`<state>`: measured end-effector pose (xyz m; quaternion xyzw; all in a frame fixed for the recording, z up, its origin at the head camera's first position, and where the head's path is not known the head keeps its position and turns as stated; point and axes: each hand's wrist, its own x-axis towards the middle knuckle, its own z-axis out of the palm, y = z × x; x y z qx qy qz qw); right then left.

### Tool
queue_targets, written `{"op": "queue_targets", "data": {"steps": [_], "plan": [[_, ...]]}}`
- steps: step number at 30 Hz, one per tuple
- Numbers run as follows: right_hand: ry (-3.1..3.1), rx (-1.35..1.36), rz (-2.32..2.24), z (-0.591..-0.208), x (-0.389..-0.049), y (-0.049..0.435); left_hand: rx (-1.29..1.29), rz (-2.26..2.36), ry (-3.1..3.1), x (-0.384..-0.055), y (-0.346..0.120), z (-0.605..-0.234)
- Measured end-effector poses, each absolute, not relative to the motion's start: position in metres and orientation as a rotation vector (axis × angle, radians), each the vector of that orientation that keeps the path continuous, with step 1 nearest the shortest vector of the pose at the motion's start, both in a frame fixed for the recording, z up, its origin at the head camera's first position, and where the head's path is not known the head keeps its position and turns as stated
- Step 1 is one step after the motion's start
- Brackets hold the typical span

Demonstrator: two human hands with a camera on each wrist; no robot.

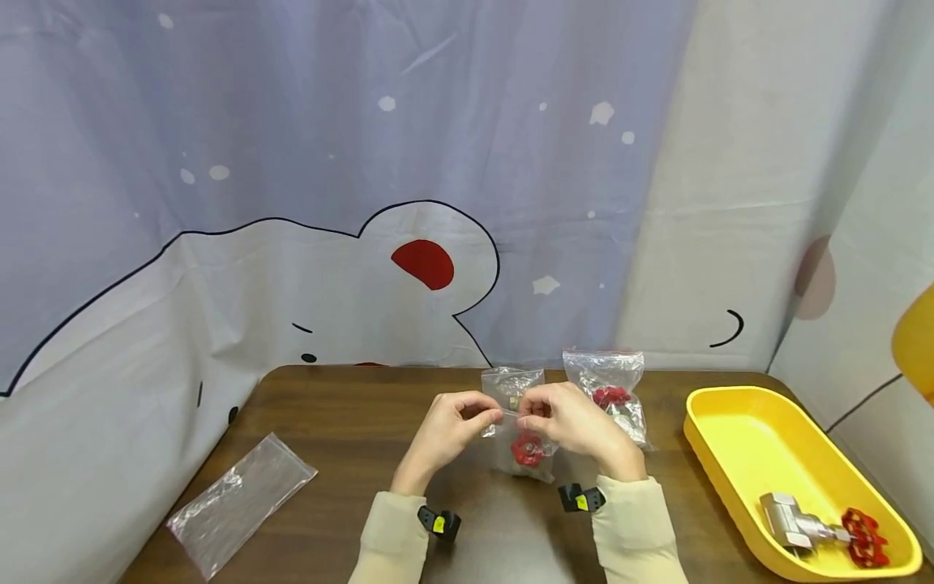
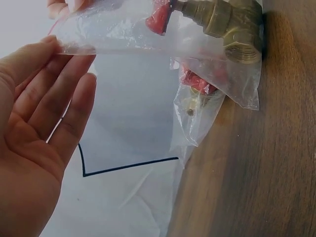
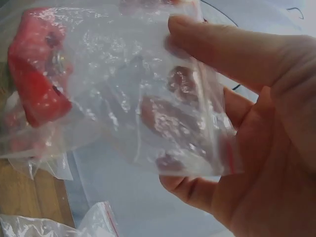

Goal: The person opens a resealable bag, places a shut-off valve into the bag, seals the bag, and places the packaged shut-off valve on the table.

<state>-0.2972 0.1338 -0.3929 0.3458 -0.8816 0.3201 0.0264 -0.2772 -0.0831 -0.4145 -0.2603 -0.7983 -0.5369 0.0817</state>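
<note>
So the left grip [image 1: 447, 426] and right grip [image 1: 580, 418] are both pinching the mouth of a clear zip bag [image 1: 508, 456], one per side, about equally near. Bag runs lengthwise down below them, red-wheeled valve [image 1: 528, 448] at the bottom. Can't tell if it's touching the surface [image 1: 350, 430].
</note>
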Motion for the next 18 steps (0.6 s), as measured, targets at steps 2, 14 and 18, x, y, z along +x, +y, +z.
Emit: {"op": "queue_targets", "data": {"steps": [2, 14, 18], "plan": [[-2.727, 1.048, 0.983, -0.3902, -0.2973, 0.1353, -0.769, -1.609, -2.385, -0.2784, -0.0823, -0.4143], [-2.614, 1.133, 0.890, -0.3917, -0.2957, 0.1355, -0.726, -1.600, -2.388, -0.2770, -0.0808, -0.4139], [-2.625, 1.120, 0.864, -0.3928, -0.2945, 0.1348, -0.711, -1.599, -2.394, -0.2771, -0.0800, -0.4141]]}}
